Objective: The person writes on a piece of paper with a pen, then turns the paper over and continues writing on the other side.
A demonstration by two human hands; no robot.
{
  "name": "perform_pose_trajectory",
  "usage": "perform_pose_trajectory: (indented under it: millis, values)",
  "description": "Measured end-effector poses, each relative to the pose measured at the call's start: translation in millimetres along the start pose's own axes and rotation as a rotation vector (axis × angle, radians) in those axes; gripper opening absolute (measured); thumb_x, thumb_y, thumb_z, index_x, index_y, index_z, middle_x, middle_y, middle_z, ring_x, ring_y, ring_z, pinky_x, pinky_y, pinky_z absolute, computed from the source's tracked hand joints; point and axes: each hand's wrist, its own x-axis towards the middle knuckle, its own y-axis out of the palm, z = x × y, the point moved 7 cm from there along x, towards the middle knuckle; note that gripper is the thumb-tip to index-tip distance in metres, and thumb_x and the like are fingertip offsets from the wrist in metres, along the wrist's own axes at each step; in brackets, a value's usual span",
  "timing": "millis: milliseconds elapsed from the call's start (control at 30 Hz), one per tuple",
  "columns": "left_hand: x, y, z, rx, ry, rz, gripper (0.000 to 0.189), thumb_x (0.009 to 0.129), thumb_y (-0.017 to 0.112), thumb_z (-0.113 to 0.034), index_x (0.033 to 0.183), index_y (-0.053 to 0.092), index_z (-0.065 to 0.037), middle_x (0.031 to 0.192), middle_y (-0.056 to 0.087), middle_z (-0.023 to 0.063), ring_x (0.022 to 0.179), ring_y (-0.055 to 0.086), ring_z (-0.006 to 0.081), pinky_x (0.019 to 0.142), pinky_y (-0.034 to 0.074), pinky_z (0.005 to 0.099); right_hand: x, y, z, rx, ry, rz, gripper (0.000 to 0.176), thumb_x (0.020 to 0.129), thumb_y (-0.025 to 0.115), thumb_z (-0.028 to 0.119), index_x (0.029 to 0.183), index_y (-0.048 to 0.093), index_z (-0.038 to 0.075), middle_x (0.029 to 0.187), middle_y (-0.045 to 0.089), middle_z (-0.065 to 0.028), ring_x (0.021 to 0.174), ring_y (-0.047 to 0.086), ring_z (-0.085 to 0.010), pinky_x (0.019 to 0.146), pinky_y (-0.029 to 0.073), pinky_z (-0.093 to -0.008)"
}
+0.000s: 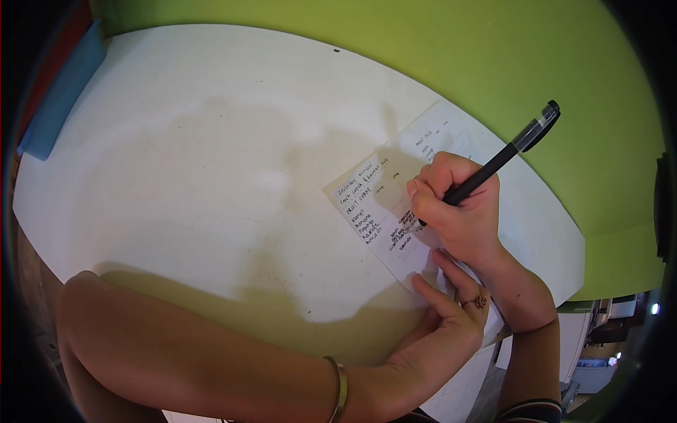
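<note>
A black pen (486,169) is gripped in my right hand (458,208), its cap end pointing up and to the right and its tip down at the paper. The white paper (384,204) carries handwritten lists in black ink, with words such as Mango, Papaya and Avocado on its left part. My left hand (448,317), wearing a ring, lies at the paper's lower edge with its fingers apart and fingertips on the sheet. My right hand covers part of the writing.
The paper lies on a white table (176,162) with a curved edge. Behind it stands a green wall (599,141). A blue object (63,99) is at the upper left. My left forearm, with a bracelet (340,388), crosses the near side.
</note>
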Motion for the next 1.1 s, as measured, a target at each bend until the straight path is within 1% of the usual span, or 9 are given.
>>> perform_pose_trajectory:
  millis: [267, 367, 567, 667, 867, 933, 1033, 1067, 1100]
  values:
    - [0.6, -0.2, 2.6, 0.005, 0.008, 0.007, 0.030, 0.077, 0.052, -0.009, 0.102, 0.057, 0.006, 0.090, 0.058, 0.0156, 0.084, 0.063, 0.0319, 0.056, 0.059, 0.0372, -0.6, 0.7, 0.1, 0.005, -0.007, 0.005, 0.033, 0.075, 0.060, -0.005, 0.056, 0.035, 0.006, 0.055, 0.035, 0.0058, 0.052, 0.029, -0.0022, 0.045, 0.024, -0.0218]
    - [-2.4, -3.2, 2.2, -0.051, 0.116, 0.020, 0.029, 0.077, 0.052, -0.009, 0.101, 0.057, 0.006, 0.091, 0.057, 0.0151, 0.084, 0.063, 0.0319, 0.056, 0.059, 0.0370, -1.0, -0.5, -0.9, 0.006, -0.006, 0.011, 0.033, 0.075, 0.060, -0.005, 0.056, 0.035, 0.006, 0.055, 0.034, 0.0058, 0.052, 0.029, -0.0023, 0.046, 0.024, -0.0220]
    - [-2.7, -2.9, 3.0, -0.055, 0.124, 0.015, 0.029, 0.077, 0.052, -0.009, 0.101, 0.057, 0.005, 0.091, 0.057, 0.0150, 0.084, 0.063, 0.0323, 0.055, 0.058, 0.0367, -1.0, 0.9, -0.4, 0.009, -0.024, 0.008, 0.034, 0.075, 0.060, -0.006, 0.056, 0.034, 0.006, 0.056, 0.033, 0.0059, 0.053, 0.028, -0.0026, 0.046, 0.023, -0.0222]
    - [-1.0, -1.6, 3.5, -0.013, 0.021, -0.014, 0.029, 0.077, 0.052, -0.009, 0.101, 0.057, 0.005, 0.091, 0.056, 0.0152, 0.083, 0.063, 0.0325, 0.055, 0.058, 0.0368, -0.5, 0.5, -0.5, 0.008, -0.018, 0.017, 0.034, 0.075, 0.059, -0.006, 0.057, 0.034, 0.006, 0.056, 0.034, 0.0059, 0.053, 0.028, -0.0026, 0.046, 0.024, -0.0222]
    - [-0.4, -0.6, 2.9, 0.012, 0.009, -0.006, 0.029, 0.077, 0.052, -0.010, 0.101, 0.057, 0.005, 0.091, 0.057, 0.0157, 0.083, 0.063, 0.0325, 0.054, 0.058, 0.0367, -0.5, 1.0, -0.7, 0.010, -0.049, 0.021, 0.033, 0.076, 0.059, -0.006, 0.057, 0.034, 0.006, 0.056, 0.034, 0.0056, 0.053, 0.028, -0.0025, 0.046, 0.024, -0.0222]
    - [-2.4, -2.9, 3.3, -0.032, 0.078, -0.005, 0.027, 0.076, 0.052, -0.009, 0.098, 0.058, 0.005, 0.090, 0.056, 0.0153, 0.083, 0.063, 0.0322, 0.054, 0.058, 0.0367, -0.9, 1.4, 0.6, -0.005, -0.091, 0.020, 0.033, 0.076, 0.059, -0.005, 0.057, 0.035, 0.007, 0.056, 0.035, 0.0055, 0.053, 0.029, -0.0022, 0.046, 0.025, -0.0222]
    - [-4.1, -5.4, 7.0, -0.070, 0.128, -0.021, 0.024, 0.074, 0.054, -0.009, 0.093, 0.061, 0.004, 0.086, 0.055, 0.0144, 0.082, 0.063, 0.0322, 0.053, 0.057, 0.0370, 4.7, -4.1, -6.4, 0.134, 0.057, 0.018, 0.031, 0.078, 0.059, -0.002, 0.058, 0.038, 0.008, 0.055, 0.038, 0.0047, 0.051, 0.033, -0.0020, 0.044, 0.026, -0.0220]
    - [-4.8, -5.5, 7.7, -0.074, 0.133, -0.027, 0.023, 0.073, 0.054, -0.008, 0.091, 0.061, 0.004, 0.084, 0.054, 0.0140, 0.081, 0.063, 0.0323, 0.052, 0.057, 0.0371, 10.5, -8.8, -9.4, 0.239, 0.134, 0.020, 0.028, 0.081, 0.058, 0.002, 0.060, 0.041, 0.009, 0.056, 0.043, 0.0025, 0.047, 0.037, -0.0034, 0.040, 0.025, -0.0206]
    - [-5.5, -5.3, 7.9, -0.059, 0.149, -0.030, 0.025, 0.074, 0.054, -0.011, 0.092, 0.061, 0.003, 0.086, 0.055, 0.0138, 0.082, 0.063, 0.0326, 0.052, 0.056, 0.0364, 16.8, -18.2, -10.5, 0.339, 0.148, -0.037, 0.028, 0.081, 0.057, 0.002, 0.060, 0.041, 0.009, 0.056, 0.044, 0.0020, 0.046, 0.037, -0.0040, 0.039, 0.025, -0.0202]
